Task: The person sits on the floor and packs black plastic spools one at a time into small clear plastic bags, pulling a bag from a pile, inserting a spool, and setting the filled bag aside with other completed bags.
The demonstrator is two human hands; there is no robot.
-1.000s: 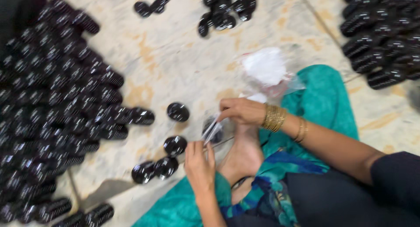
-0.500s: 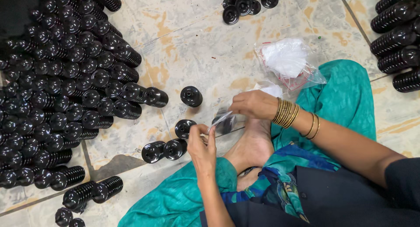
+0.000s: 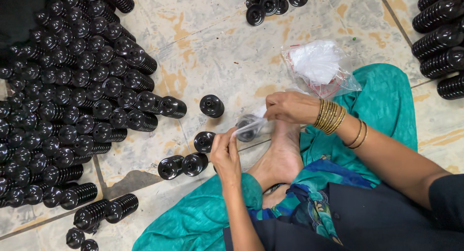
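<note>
Both hands, left hand (image 3: 226, 152) and right hand (image 3: 289, 107), still pinch a clear thin plastic bag (image 3: 251, 126) around a black ribbed spool, held steadier now above the tiled floor (image 3: 217, 48).

Your head view is evenly lit, soft and diffuse, moderately bright; no hard shadows on the tiled floor (image 3: 217, 52), only faint dark pooling under the black ribbed cylinders (image 3: 72, 110); small glossy highlights sit on their caps; the white contents of the clear plastic bag (image 3: 316, 65) run close to overexposed; your left hand (image 3: 226, 154) and right hand (image 3: 290, 107) read fairly sharp; the top left corner falls to near black, detail lost there.
</note>
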